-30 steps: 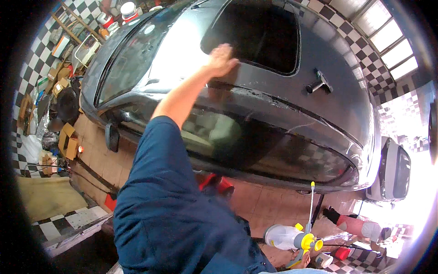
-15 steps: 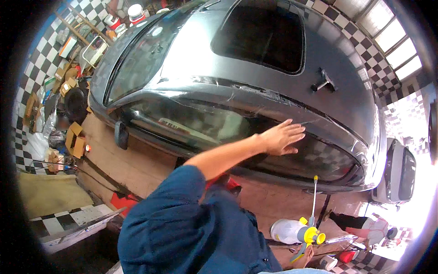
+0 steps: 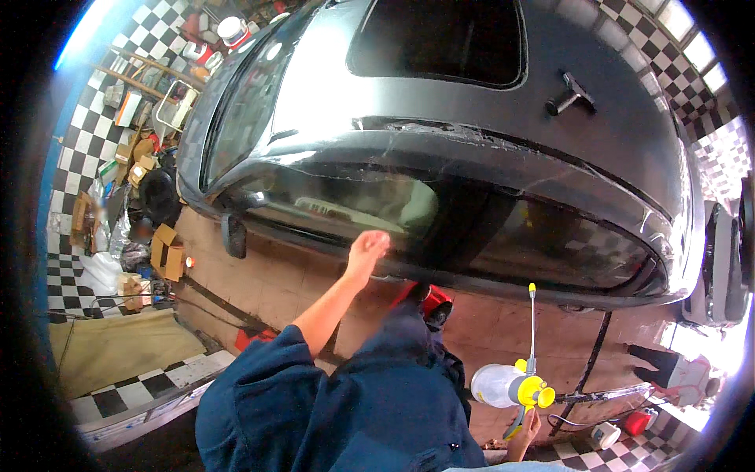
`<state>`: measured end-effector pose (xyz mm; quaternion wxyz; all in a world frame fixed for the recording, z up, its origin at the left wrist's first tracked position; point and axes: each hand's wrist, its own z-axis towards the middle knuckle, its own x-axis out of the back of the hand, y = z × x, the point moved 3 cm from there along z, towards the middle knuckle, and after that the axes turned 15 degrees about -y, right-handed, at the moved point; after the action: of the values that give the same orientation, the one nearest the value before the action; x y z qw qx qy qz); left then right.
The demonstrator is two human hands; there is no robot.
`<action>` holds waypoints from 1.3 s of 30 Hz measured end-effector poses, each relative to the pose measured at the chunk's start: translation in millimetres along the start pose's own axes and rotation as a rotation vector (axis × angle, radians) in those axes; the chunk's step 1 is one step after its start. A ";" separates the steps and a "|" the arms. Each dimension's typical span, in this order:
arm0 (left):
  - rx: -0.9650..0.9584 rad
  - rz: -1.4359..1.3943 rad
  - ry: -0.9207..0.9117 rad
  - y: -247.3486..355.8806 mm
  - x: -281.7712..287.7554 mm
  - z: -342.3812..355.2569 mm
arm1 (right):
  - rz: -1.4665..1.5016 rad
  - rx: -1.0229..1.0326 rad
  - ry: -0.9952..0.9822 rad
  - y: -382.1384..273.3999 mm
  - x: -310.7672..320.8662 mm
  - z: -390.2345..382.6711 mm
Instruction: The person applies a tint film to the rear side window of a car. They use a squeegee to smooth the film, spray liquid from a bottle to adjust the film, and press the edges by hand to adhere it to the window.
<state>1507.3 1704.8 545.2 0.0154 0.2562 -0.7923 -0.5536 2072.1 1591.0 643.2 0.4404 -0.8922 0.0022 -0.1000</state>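
My left hand (image 3: pixel 368 252) hangs in front of the dark grey car's (image 3: pixel 621 149) front side window (image 3: pixel 370 197), its fingers curled in and nothing visible in them. Low on the right, my right hand (image 3: pixel 530 429) is closed round the handle of a pump sprayer (image 3: pixel 495 387), a translucent bottle with a yellow and grey top. The sprayer's thin wand (image 3: pixel 533 330) points up toward the rear side window (image 3: pixel 558 244) and ends in a yellow nozzle. On the roof lies a black T-shaped hand tool (image 3: pixel 572 96), out of reach of both hands.
A side mirror (image 3: pixel 233 236) sticks out from the car. Cardboard boxes (image 3: pixel 167 253), a tyre (image 3: pixel 159 195) and buckets (image 3: pixel 232 30) crowd the left wall. Something red and black (image 3: pixel 434 305) is beside my legs. Another person (image 3: pixel 668 370) is at the far right.
My left hand has moved left and down, away from the rear side window, and its spread fingers have curled. The view has shifted; my right hand still holds the sprayer.
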 end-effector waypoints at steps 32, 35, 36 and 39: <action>-0.361 -0.878 0.345 159.5 -37.0 99.3 | -0.083 0.058 -0.419 18.8 -21.1 33.1; -0.436 -0.967 0.250 164.9 -30.9 107.2 | -0.092 0.082 -0.466 9.5 -27.3 30.7; -0.447 -0.991 0.269 169.3 -31.1 110.4 | -0.079 0.088 -0.485 14.6 -25.7 32.8; -0.436 -0.981 0.391 188.3 -51.0 110.9 | -0.071 0.089 -0.505 17.5 -24.0 34.7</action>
<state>1444.2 1870.9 682.2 -0.0445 0.6827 -0.4304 -0.5888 2056.3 1609.7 604.6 0.4621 -0.8681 -0.1437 0.1107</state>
